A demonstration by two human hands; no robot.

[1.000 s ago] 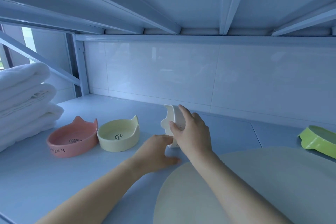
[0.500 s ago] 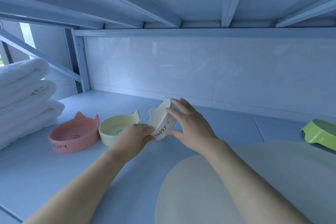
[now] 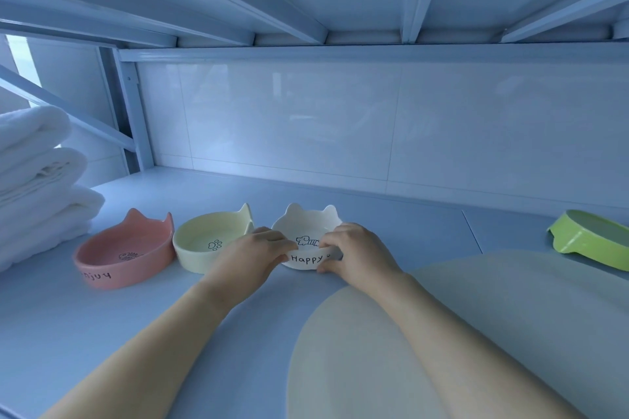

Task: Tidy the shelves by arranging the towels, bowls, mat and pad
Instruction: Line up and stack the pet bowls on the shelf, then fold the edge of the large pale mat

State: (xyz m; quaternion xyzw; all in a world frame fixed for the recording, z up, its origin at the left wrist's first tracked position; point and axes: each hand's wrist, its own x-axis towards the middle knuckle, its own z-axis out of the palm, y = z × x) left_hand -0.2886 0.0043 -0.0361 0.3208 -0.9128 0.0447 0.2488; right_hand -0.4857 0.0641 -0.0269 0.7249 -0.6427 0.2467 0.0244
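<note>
A: Grip: left hand (image 3: pixel 252 258) and right hand (image 3: pixel 354 255) curl round the front rim of the white bowl (image 3: pixel 306 223), one each side of "Happy". The bowl sits upright on the shelf (image 3: pixel 102 333).

B: Row, left to right?

A: Towels (image 3: pixel 37 180) stacked far left. Pink bowl (image 3: pixel 126 255), yellow bowl (image 3: pixel 207 241), white bowl side by side. Round mat (image 3: pixel 442 333) at front right. Green bowl (image 3: pixel 592 241) far right, well apart.

B: Left to do?

A: Probably the green bowl joins the row. No second pad in view.

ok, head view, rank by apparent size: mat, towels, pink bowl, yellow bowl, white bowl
1. mat
2. towels, cut off at the frame edge
3. pink bowl
4. yellow bowl and white bowl: look alike; white bowl partly hidden, so unranked
</note>
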